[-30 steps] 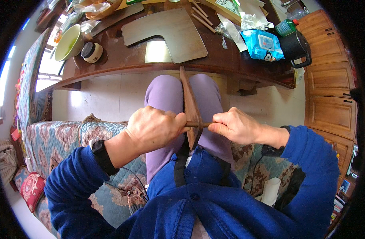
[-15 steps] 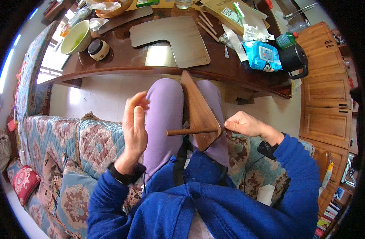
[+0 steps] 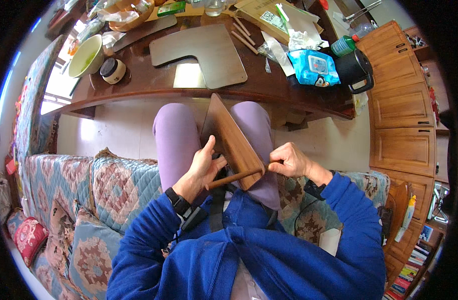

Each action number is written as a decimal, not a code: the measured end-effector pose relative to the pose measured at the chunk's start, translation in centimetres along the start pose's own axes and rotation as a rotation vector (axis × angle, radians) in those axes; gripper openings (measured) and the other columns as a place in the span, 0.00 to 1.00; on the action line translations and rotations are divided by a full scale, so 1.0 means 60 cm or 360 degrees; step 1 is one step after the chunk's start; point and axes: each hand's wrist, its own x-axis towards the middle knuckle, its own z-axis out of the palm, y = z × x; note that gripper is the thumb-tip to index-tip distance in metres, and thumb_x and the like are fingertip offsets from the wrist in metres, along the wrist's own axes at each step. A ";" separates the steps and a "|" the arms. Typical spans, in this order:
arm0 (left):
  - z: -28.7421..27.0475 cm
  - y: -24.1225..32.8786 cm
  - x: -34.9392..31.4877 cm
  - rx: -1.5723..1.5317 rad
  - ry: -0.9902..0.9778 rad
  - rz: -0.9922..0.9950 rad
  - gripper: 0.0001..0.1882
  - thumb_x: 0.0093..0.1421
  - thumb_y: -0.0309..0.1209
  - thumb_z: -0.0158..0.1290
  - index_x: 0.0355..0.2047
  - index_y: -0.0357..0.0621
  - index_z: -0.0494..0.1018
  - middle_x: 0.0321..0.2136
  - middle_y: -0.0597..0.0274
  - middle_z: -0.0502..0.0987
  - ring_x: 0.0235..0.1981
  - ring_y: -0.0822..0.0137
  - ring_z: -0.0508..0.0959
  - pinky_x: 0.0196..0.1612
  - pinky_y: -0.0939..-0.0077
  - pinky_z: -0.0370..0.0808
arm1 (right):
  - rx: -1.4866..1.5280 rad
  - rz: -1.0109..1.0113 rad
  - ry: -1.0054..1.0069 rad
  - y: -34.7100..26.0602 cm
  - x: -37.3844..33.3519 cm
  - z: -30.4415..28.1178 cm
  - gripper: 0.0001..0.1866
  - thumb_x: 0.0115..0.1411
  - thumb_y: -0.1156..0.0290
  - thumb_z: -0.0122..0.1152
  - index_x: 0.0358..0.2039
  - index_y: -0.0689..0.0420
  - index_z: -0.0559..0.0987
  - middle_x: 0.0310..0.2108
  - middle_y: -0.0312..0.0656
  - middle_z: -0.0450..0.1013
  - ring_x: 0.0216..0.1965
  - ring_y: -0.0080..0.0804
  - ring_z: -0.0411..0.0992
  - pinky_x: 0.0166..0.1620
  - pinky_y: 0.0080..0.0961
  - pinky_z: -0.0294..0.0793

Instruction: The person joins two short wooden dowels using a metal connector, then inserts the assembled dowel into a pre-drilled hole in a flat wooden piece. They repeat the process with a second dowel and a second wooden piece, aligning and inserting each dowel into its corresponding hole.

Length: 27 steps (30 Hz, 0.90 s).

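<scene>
Mid-frame, the stick [image 3: 234, 178] slants down-left from the board's [image 3: 235, 147] lower corner, its right end pinched in my right hand [image 3: 293, 161], its free end beside my loosely spread left hand [image 3: 201, 166].

PASS: bare bench [image 3: 139, 80] strip between lidded jar [image 3: 113, 71] and L-shaped panel [image 3: 204, 47]; floor [image 3: 116, 122] gap left of legs [image 3: 174, 137] | BLOCK: wooden board [image 3: 235, 142] with crosswise dowel [image 3: 235, 178] above them; wipes pack [image 3: 311, 70], black kettle [image 3: 354, 69] crowding bench's right end
</scene>
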 end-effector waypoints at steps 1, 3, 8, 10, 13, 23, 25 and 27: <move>0.001 -0.003 -0.003 -0.0065 -0.0029 0.0035 0.47 0.67 0.47 0.53 0.65 0.19 0.43 0.64 0.36 0.54 0.63 0.43 0.64 0.66 0.48 0.60 | -0.0026 -0.0023 0.0012 0.000 -0.002 0.002 0.33 0.63 0.43 0.55 0.16 0.60 0.65 0.15 0.49 0.61 0.18 0.51 0.64 0.23 0.40 0.61; 0.009 -0.006 -0.013 -0.0210 0.0002 0.0109 0.36 0.67 0.39 0.55 0.60 0.21 0.53 0.57 0.40 0.65 0.56 0.47 0.72 0.61 0.55 0.71 | 0.0008 -0.0077 0.0106 -0.001 -0.004 0.002 0.29 0.60 0.46 0.61 0.16 0.59 0.68 0.15 0.50 0.62 0.18 0.51 0.65 0.23 0.40 0.62; 0.039 -0.011 -0.052 -0.0483 0.0147 0.0197 0.18 0.67 0.35 0.54 0.46 0.28 0.69 0.40 0.52 0.75 0.45 0.59 0.76 0.53 0.65 0.76 | -0.0250 -0.0192 0.0464 -0.006 0.001 -0.020 0.23 0.53 0.55 0.66 0.16 0.59 0.69 0.15 0.48 0.64 0.18 0.50 0.66 0.22 0.38 0.63; 0.044 -0.009 -0.063 -0.0480 0.0057 0.0341 0.19 0.67 0.35 0.54 0.49 0.30 0.68 0.40 0.53 0.73 0.45 0.58 0.76 0.55 0.64 0.75 | -0.0292 -0.0178 0.0528 -0.006 0.003 -0.030 0.20 0.51 0.59 0.66 0.15 0.59 0.69 0.15 0.49 0.65 0.18 0.50 0.67 0.22 0.38 0.63; 0.048 -0.014 -0.060 -0.0645 0.0010 0.0472 0.27 0.64 0.36 0.58 0.54 0.31 0.60 0.51 0.46 0.65 0.49 0.54 0.72 0.59 0.63 0.73 | -0.0147 -0.0070 0.0569 -0.008 -0.002 -0.033 0.12 0.48 0.69 0.62 0.16 0.61 0.71 0.16 0.50 0.66 0.17 0.45 0.67 0.22 0.35 0.64; 0.042 -0.038 -0.017 -0.0518 -0.0624 0.0011 0.19 0.67 0.37 0.52 0.55 0.42 0.69 0.56 0.54 0.74 0.58 0.55 0.73 0.65 0.53 0.64 | 0.0100 0.0029 0.0653 -0.013 -0.012 -0.013 0.12 0.51 0.68 0.62 0.20 0.62 0.73 0.17 0.49 0.66 0.18 0.41 0.67 0.24 0.33 0.64; 0.048 -0.036 -0.021 -0.0544 -0.0704 -0.0037 0.18 0.65 0.32 0.53 0.54 0.42 0.70 0.54 0.56 0.76 0.56 0.57 0.74 0.64 0.55 0.66 | 0.0087 -0.0016 0.0736 -0.010 -0.003 -0.019 0.13 0.52 0.66 0.62 0.20 0.62 0.73 0.17 0.49 0.66 0.19 0.42 0.67 0.24 0.33 0.65; 0.060 -0.031 -0.029 -0.0492 -0.0754 0.0048 0.17 0.65 0.31 0.54 0.53 0.42 0.70 0.52 0.57 0.77 0.54 0.60 0.76 0.62 0.59 0.70 | 0.0048 -0.0045 0.0835 -0.006 0.001 -0.032 0.15 0.54 0.64 0.62 0.19 0.62 0.72 0.18 0.49 0.66 0.19 0.43 0.67 0.25 0.33 0.65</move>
